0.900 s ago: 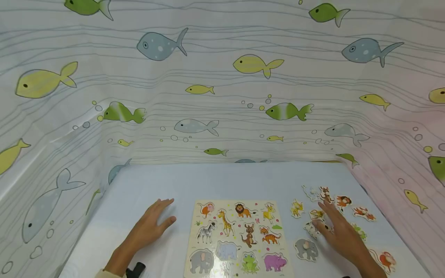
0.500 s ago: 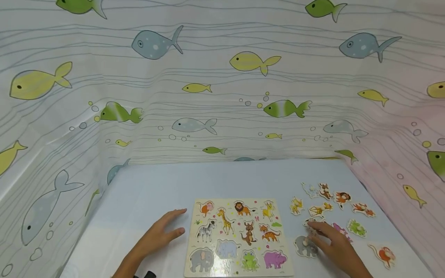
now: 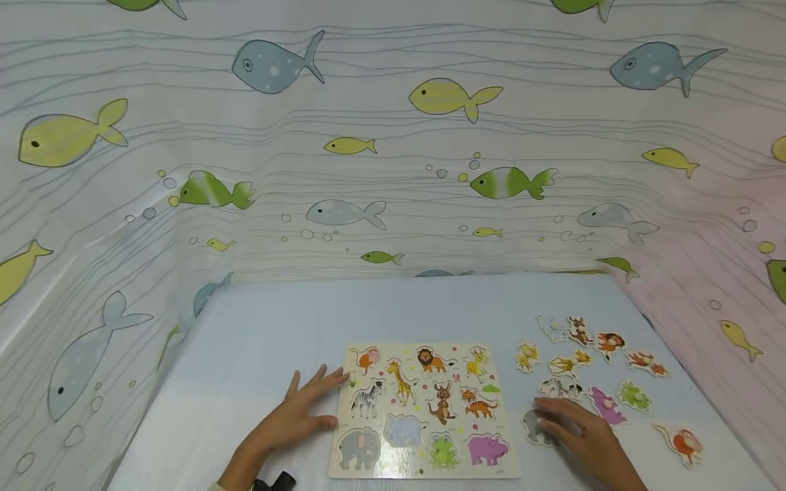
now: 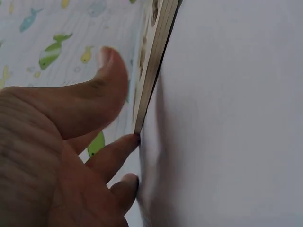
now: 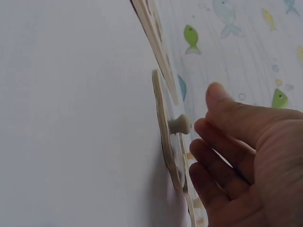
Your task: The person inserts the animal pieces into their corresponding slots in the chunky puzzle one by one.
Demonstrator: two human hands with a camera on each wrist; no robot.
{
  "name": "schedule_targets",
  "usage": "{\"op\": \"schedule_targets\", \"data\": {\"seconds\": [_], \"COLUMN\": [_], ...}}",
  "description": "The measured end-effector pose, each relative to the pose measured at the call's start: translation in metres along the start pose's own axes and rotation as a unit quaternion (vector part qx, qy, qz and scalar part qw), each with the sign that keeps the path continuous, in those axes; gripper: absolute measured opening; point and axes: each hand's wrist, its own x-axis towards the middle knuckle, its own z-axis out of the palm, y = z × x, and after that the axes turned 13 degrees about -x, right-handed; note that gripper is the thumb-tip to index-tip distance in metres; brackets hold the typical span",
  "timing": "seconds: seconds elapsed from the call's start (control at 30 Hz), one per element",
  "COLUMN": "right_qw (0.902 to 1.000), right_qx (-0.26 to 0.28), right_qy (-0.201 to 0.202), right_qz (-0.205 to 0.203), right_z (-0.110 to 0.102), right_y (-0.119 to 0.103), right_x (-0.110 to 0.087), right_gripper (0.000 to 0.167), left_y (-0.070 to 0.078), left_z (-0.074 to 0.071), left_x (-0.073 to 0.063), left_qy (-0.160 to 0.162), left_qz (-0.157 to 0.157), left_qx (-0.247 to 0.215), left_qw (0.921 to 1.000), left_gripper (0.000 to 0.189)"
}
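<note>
A wooden animal puzzle board (image 3: 393, 470) lies flat in the middle of the table, in the head view. My left hand (image 3: 295, 416) is at its left side with spread fingers; in the left wrist view a fingertip reaches the board's edge (image 4: 154, 66). To the right of the board lies the grey elephant piece (image 3: 533, 426), partly covered by my right hand (image 3: 583, 436). The right wrist view shows its small pale knob (image 5: 180, 124) just in front of my right thumb and loosely bent fingers, with a gap between. A zebra piece (image 3: 560, 389) is just beyond.
Several loose pieces lie on the right of the table, among them a purple hippo (image 3: 606, 406), a frog (image 3: 634, 395), a giraffe (image 3: 571, 363), a lion (image 3: 610, 344) and a monkey (image 3: 684, 444). A fish-print curtain (image 3: 393, 184) surrounds the table.
My right hand has come back toward me from the far pieces to the elephant piece, uncovering the giraffe and zebra. My left hand has moved right, up to the board's edge.
</note>
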Motion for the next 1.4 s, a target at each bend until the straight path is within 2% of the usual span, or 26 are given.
{"op": "schedule_targets", "data": {"seconds": [0.13, 0.23, 0.47, 0.67, 0.97, 1.17, 1.4], "right_qw": [0.9988, 0.9987, 0.9986, 0.9972, 0.9977, 0.9933, 0.9813], "right_qx": [-0.025, -0.034, -0.051, -0.042, -0.045, -0.032, 0.034], "right_qy": [-0.023, -0.023, -0.006, 0.031, 0.033, 0.061, 0.087], "right_qz": [0.035, 0.031, -0.006, -0.054, -0.038, -0.093, -0.168], "right_z": [0.001, 0.002, 0.003, 0.005, 0.003, -0.003, 0.002], "right_y": [-0.004, -0.005, -0.003, -0.001, -0.007, -0.021, -0.05], "right_x": [-0.004, -0.005, -0.006, -0.008, -0.003, 0.012, 0.032], "right_gripper": [0.033, 0.035, 0.035, 0.035, 0.035, 0.04, 0.043], "left_y": [0.002, 0.002, 0.001, 0.005, 0.009, 0.011, 0.009], "left_z": [-0.001, -0.002, 0.0, 0.003, 0.003, 0.002, 0.001], "left_x": [0.002, 0.003, 0.004, 0.004, 0.01, 0.014, 0.021], "left_qy": [-0.051, -0.068, -0.065, -0.059, -0.068, -0.068, -0.081], "left_qz": [-0.009, -0.025, -0.033, -0.034, -0.023, -0.015, -0.017], "left_qx": [0.017, 0.035, 0.064, 0.09, 0.117, 0.112, 0.094], "left_qw": [0.9985, 0.9968, 0.9953, 0.9936, 0.9906, 0.9913, 0.9921], "left_gripper": [0.088, 0.095, 0.1, 0.102, 0.101, 0.1, 0.099]}}
